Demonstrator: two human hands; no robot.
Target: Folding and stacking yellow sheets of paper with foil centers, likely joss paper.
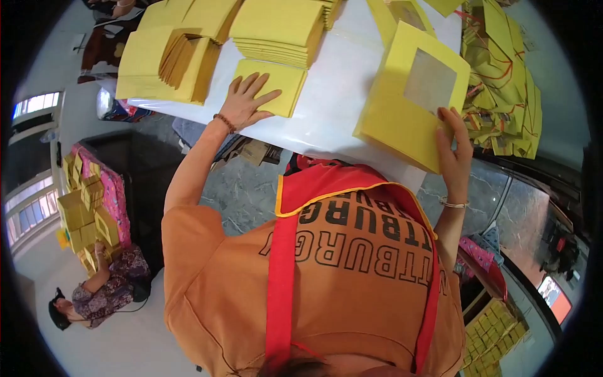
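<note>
Flat yellow rectangular paper piece (286, 94) at L; bigger yellow paper packet w/ translucent rect. window (430, 78), the packet (392, 116) well apart at R.
L pc.: plain, partly hidden, lies flat on white table (333, 100), slightly askew, close to the near edge. R packet: smooth faces, crisp straight edges, window in upper half facing up, long sides slanted, lower end near table's near edge; has some thickness, tho can't tell if one folded pc. or several layered.

Free lane over white tabletop (337, 78): flat yellow piece (287, 78) and yellow stack (276, 25) left, windowed yellow piece (392, 113) right.
</note>
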